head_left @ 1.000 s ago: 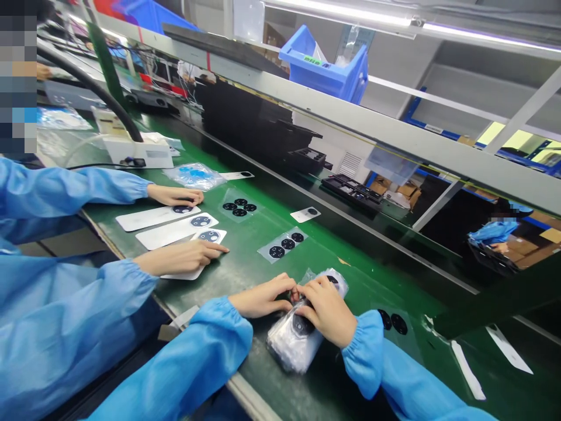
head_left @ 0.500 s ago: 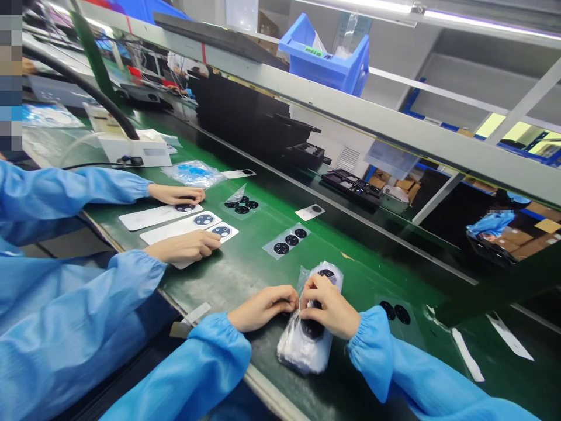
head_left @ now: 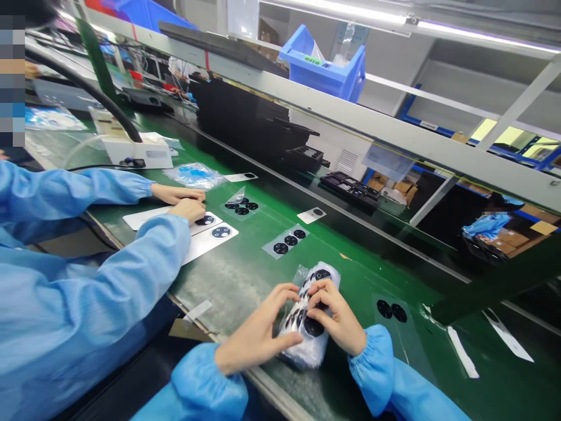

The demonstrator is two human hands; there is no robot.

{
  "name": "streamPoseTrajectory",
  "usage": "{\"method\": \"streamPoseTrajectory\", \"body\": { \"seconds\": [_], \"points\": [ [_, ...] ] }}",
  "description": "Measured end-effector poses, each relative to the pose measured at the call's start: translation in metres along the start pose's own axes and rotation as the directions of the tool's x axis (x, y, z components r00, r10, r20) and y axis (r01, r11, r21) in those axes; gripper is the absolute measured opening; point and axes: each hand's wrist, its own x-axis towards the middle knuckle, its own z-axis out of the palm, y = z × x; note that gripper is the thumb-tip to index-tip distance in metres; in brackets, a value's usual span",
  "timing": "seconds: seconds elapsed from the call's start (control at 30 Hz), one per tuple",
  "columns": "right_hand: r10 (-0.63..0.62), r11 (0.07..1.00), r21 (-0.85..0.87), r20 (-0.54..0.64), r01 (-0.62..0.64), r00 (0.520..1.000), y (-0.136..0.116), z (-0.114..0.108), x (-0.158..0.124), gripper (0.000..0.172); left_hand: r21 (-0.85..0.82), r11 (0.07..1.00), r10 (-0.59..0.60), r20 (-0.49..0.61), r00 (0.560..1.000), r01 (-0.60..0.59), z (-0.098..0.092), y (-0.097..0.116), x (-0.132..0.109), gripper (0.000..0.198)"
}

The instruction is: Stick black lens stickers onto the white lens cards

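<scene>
While my left hand (head_left: 254, 336) stood wide at the bundle's near-left side, its thumb over the bundle (head_left: 307, 354) and its fingers near the upper edge, I could make out nothing gripped in the gap. My right hand (head_left: 339, 320) was bent over the middle, thumb and forefinger narrow; whether they pinched the film (head_left: 301, 273) or merely rested there, I could not tell.

Position: bundle on the green bench (head_left: 236, 292), between 5 and 6 o'clock from the centre of view, long axis roughly 1 to 7.

Handling (estimated): light; white body fairly stiff, wrapping thin, crinkly, probably slippery and apt to cling. Black discs (head_left: 313, 329) showed on the bundle; I judged their glossy faces easy to mark. Best hold: the flanks, at 9 and 3 o'clock. Film best taken by the loose edge near 11, without pressing on the discs.

Around the bundle: disc sheet (head_left: 290, 240) at 11, disc pair (head_left: 398, 312) at 3, card (head_left: 307, 217) at 12.

Writing: a green tag (head_left: 312, 59) on the blue bin (head_left: 326, 73), high at 12, bore dark characters too small to read surely. Label on the white box (head_left: 138, 153), at 10, too faint. No brand legible on the bundle.
</scene>
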Motion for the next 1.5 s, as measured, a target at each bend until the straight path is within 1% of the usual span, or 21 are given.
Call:
{"method": "streamPoseTrajectory", "body": {
  "seconds": [0.1, 0.2, 0.37, 0.47, 0.53, 0.6, 0.67, 0.73, 0.8, 0.87, 0.93, 1.0, 1.03, 1.07, 1.1, 1.17, 1.2, 1.23, 1.33, 1.4, 1.5],
  "points": [
    [-0.006, 1.0, -0.028, -0.136, 0.002, 0.991, 0.006, 0.008, -0.006, 0.01, -0.048, 0.999, -0.024, -0.099, 0.995, 0.019, 0.026, 0.006, -0.006, 0.053],
    [-0.044, 0.997, -0.067, -0.226, 0.03, 0.973, 0.014, 0.015, -0.013, 0.01, -0.026, 0.999, -0.038, -0.191, 0.981, 0.033, 0.039, 0.006, -0.006, 0.033],
    [-0.154, 0.976, -0.19, -0.267, 0.105, 0.951, 0.018, 0.017, -0.025, 0.01, 0.307, 0.951, 0.076, -0.148, 0.986, -0.027, 0.029, -0.001, -0.003, 0.029],
    [-0.209, 0.945, -0.303, -0.271, 0.123, 0.939, 0.015, 0.006, -0.038, 0.015, 0.488, 0.868, 0.149, -0.087, 0.985, -0.088, 0.021, -0.002, -0.001, 0.028],
    [-0.208, 0.914, -0.391, -0.213, 0.112, 0.955, 0.013, -0.006, -0.052, 0.017, 0.542, 0.833, 0.165, -0.056, 0.985, -0.109, 0.019, 0.0, 0.001, 0.027],
    [-0.115, 0.899, -0.435, -0.116, 0.053, 0.987, 0.014, -0.022, -0.071, 0.017, 0.569, 0.814, 0.176, -0.049, 0.983, -0.117, 0.019, 0.002, 0.001, 0.025],
    [0.069, 0.889, -0.449, -0.071, -0.094, 0.995, 0.016, -0.037, -0.092, 0.017, 0.587, 0.8, 0.206, -0.074, 0.976, -0.124, 0.022, 0.003, -0.001, 0.023],
    [0.263, 0.833, -0.478, -0.101, -0.279, 0.959, 0.018, -0.047, -0.108, 0.017, 0.595, 0.793, 0.241, -0.108, 0.965, -0.131, 0.027, 0.006, -0.002, 0.026],
    [0.378, 0.764, -0.499, -0.168, -0.409, 0.911, 0.017, -0.05, -0.115, 0.011, 0.582, 0.805, 0.239, -0.143, 0.96, -0.114, 0.033, 0.01, -0.003, 0.031],
    [0.352, 0.751, -0.489, -0.27, -0.443, 0.896, 0.01, -0.046, -0.11, 0.011, 0.556, 0.829, 0.189, -0.176, 0.966, -0.061, 0.039, 0.017, -0.002, 0.03],
    [0.205, 0.788, -0.467, -0.415, -0.401, 0.886, 0.0, -0.037, -0.095, 0.025, 0.538, 0.843, 0.11, -0.202, 0.973, 0.016, 0.042, 0.023, 0.002, 0.029],
    [0.082, 0.863, -0.386, -0.53, -0.326, 0.844, -0.009, -0.025, -0.077, 0.027, 0.5, 0.861, 0.015, -0.21, 0.978, 0.094, 0.042, 0.024, 0.008, 0.032],
    [0.106, 0.916, -0.265, -0.561, -0.3, 0.821, -0.012, -0.019, -0.069, 0.029, 0.472, 0.873, -0.03, -0.207, 0.978, 0.126, 0.04, 0.022, 0.013, 0.034],
    [0.217, 0.95, -0.065, -0.565, -0.305, 0.796, -0.013, -0.013, -0.061, 0.033, 0.443, 0.883, -0.068, -0.207, 0.976, 0.155, 0.037, 0.018, 0.018, 0.035],
    [0.38, 0.924, 0.179, -0.516, -0.337, 0.768, -0.012, -0.007, -0.055, 0.038, 0.414, 0.892, -0.102, -0.208, 0.973, 0.182, 0.032, 0.012, 0.025, 0.035],
    [0.657, 0.705, 0.561, -0.287, -0.434, 0.697, -0.007, 0.002, -0.044, 0.048, 0.4, 0.884, -0.15, -0.246, 0.958, 0.241, 0.021, -0.004, 0.04, 0.037],
    [0.729, 0.592, 0.649, -0.178, -0.478, 0.661, -0.003, 0.005, -0.039, 0.049, 0.392, 0.875, -0.19, -0.264, 0.946, 0.285, 0.016, -0.012, 0.049, 0.039],
    [0.765, 0.519, 0.686, -0.107, -0.51, 0.634, 0.0, 0.008, -0.035, 0.05, 0.379, 0.866, -0.239, -0.258, 0.936, 0.326, 0.011, -0.019, 0.056, 0.038],
    [0.792, 0.454, 0.702, -0.036, -0.549, 0.609, 0.008, 0.01, -0.024, 0.051, 0.31, 0.871, -0.348, -0.158, 0.924, 0.381, 0.007, -0.032, 0.073, 0.027],
    [0.803, 0.423, 0.717, -0.014, -0.553, 0.596, 0.009, 0.009, -0.018, 0.053, 0.229, 0.891, -0.375, -0.114, 0.92, 0.392, 0.01, -0.032, 0.077, 0.022],
    [0.802, 0.399, 0.745, -0.001, -0.535, 0.598, 0.008, 0.008, -0.016, 0.056, 0.041, 0.913, -0.399, -0.124, 0.909, 0.406, 0.017, -0.023, 0.075, 0.022]
  ]
}}
